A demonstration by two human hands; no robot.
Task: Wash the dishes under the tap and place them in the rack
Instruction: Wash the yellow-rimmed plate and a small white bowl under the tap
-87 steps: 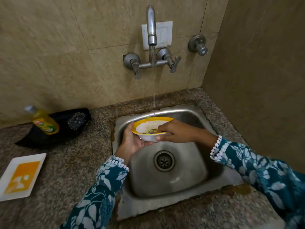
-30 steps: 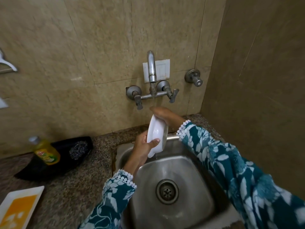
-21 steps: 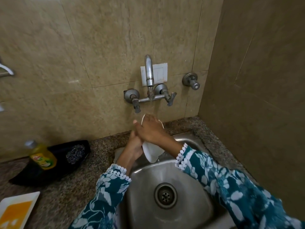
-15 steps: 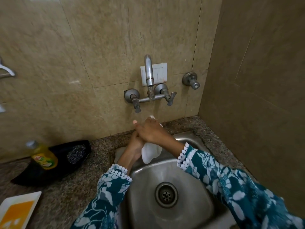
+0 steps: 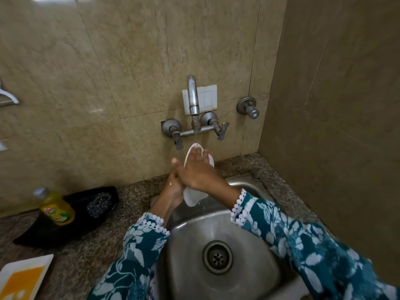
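Note:
A small white bowl stands on edge under the tap, above the back of the steel sink. A thin stream of water falls onto its top rim. My left hand grips the bowl from the left side and behind. My right hand lies flat across the bowl's white underside, fingers straight and pointing up toward the tap. The hands hide most of the bowl. No rack shows clearly.
A yellow dish-soap bottle and a steel scrubber sit on a black tray at the left. A white and orange plate lies at the bottom left corner. Walls close in behind and to the right.
The bowl was turned from mouth-up to standing on edge and raised closer to the tap. My right hand has slid up over its underside, fingers now reaching the top rim.

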